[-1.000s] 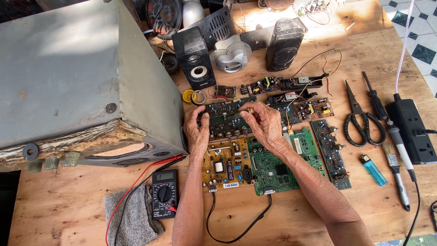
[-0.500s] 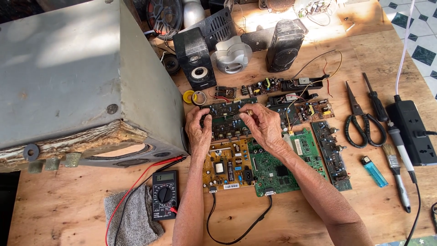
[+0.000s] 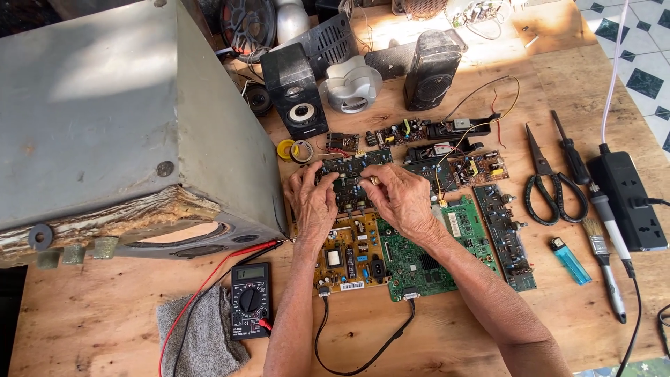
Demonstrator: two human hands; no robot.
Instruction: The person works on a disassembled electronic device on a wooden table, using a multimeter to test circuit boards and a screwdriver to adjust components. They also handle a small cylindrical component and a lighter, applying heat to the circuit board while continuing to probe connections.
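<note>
A person's left hand and right hand close together on a dark circuit board at the middle of a wooden workbench, gripping its 2 ends, thumbs and fingers curled over the edges so the part-studded face stays turned up toward the eyes. The board sits just above a yellow-brown circuit board and a green circuit board, which lie flat side by side, joined along the near edge by a looping black cable. More small boards spread behind and to the right, among them a long narrow board, laid out apart from one another so each can be seen whole. Within easy reach on the right lie black-handled scissors, a screwdriver, a small brush, a blue lighter, a soldering iron and a black power strip. On the left a multimeter rests against a grey cloth, its red lead trailing over the wood. A large grey speaker cabinet lies on its side at the far left, and 2 small black speakers stand at the back in the sun.
</note>
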